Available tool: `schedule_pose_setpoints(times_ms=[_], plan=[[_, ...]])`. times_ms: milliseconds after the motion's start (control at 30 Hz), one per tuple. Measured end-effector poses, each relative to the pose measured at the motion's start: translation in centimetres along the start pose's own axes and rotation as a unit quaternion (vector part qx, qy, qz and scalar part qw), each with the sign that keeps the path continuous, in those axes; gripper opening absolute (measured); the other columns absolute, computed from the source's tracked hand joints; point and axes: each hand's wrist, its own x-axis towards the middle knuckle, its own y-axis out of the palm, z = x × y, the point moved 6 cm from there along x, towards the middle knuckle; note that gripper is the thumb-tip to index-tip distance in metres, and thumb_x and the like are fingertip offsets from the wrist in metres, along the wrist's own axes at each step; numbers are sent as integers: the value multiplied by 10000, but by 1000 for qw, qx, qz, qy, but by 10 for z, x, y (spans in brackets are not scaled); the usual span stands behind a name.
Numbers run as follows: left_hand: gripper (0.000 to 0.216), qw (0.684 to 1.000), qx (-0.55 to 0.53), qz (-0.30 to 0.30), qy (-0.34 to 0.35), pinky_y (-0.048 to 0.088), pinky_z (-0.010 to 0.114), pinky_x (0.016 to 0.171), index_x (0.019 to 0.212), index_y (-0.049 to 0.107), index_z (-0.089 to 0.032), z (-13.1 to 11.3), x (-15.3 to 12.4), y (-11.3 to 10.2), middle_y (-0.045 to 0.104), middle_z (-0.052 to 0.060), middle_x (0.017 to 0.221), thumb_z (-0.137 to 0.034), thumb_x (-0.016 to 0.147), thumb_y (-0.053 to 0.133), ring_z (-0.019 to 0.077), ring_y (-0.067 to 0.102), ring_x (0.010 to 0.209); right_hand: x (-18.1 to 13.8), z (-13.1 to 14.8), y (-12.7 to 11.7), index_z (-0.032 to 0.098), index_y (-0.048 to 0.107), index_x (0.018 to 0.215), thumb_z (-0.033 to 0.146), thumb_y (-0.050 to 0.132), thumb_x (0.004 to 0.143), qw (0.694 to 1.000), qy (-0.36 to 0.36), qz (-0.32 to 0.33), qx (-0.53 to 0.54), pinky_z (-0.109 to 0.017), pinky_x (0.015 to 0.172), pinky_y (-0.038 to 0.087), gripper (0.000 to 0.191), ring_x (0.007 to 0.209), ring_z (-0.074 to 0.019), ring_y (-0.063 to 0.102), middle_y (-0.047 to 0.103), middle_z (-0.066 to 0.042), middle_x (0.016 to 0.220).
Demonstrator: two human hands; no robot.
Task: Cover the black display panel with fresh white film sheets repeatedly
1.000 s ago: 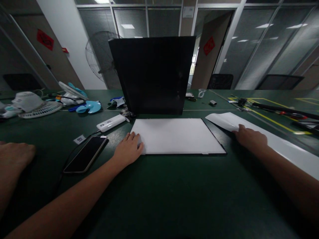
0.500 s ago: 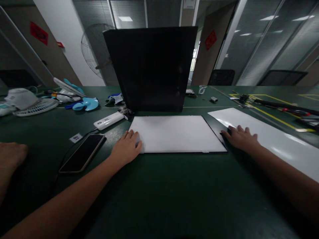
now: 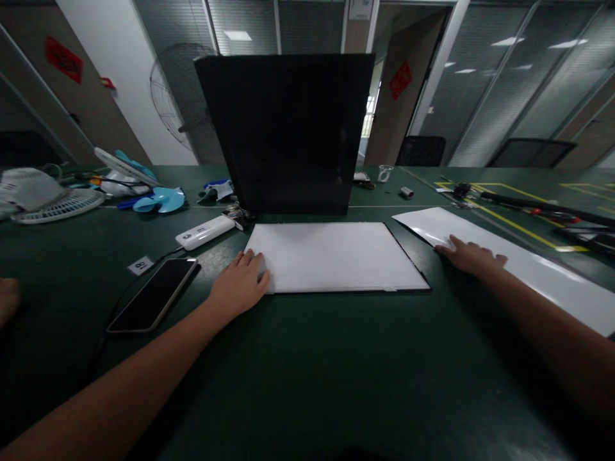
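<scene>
A white rectangular panel (image 3: 331,259) with thin dark edging lies flat in front of me. My left hand (image 3: 239,280) rests on its left edge, fingers stretched out and thumb apart. To the right lies a glossy white sheet (image 3: 514,269), set at an angle. My right hand (image 3: 473,256) is at the near edge of this sheet, fingers over its top and thumb at the rim. The fingertips' underside is hidden. Behind the panel stands a large black screen-like panel (image 3: 288,134), leaning slightly.
On the left are a phone (image 3: 154,296), a white power-bank-like device (image 3: 205,232) with a cable, and fan parts (image 3: 161,200). Another person's hand (image 3: 8,299) shows at the left edge. Dark rods and wires (image 3: 533,208) lie at right; a clear cup (image 3: 385,173) stands behind.
My right hand has moved right, from beside the white panel onto the sheet's edge, and the sheet's near edge has shifted slightly. The other person's hand has drawn back left. My left hand stays put.
</scene>
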Motion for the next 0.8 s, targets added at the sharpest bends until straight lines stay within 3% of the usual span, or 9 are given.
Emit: schedule_pose_setpoints(times_ms=[267,400,533,700,800], plan=[[646,1000,4,2,3,345,517,1190,1531,429,-83,-1,-2,-3,376,224,1618,-473,1032,305,375,343,1506,-20,6,-20,85,470,1451,627,230,1011,997,-29,-63,-42,-532,882,465,738,1175,-427,597,593,-316,1315],[649,1000,4,4,-5,372,516,1172,1540,421,-86,-4,-5,-9,377,217,1619,-477,1035,305,371,348,1504,-37,13,-43,112,610,1256,529,247,1035,991,-47,-101,-73,-498,795,478,594,1062,-422,649,664,-285,1183],[638,1000,2,7,-6,384,532,1156,1533,427,-91,-5,-6,-11,373,217,1622,-467,1031,310,375,343,1505,-71,38,-67,135,608,1254,530,136,1046,979,-87,-160,-94,-497,743,486,650,976,-418,675,691,-252,1141],[622,1000,-7,-9,-7,357,498,1175,1511,452,-123,-1,-4,-8,404,191,1611,-488,1024,323,354,357,1500,-136,96,-84,144,577,1363,540,180,1053,918,-249,-289,-108,-493,761,525,641,950,-382,690,709,-203,1169],[659,1000,-27,-13,-7,343,507,1184,1494,482,-132,1,-3,-7,423,182,1602,-546,1044,236,348,360,1500,-161,128,-65,178,598,1384,574,305,1038,893,-377,-234,-73,-516,920,535,602,1070,-345,682,688,-170,1281]])
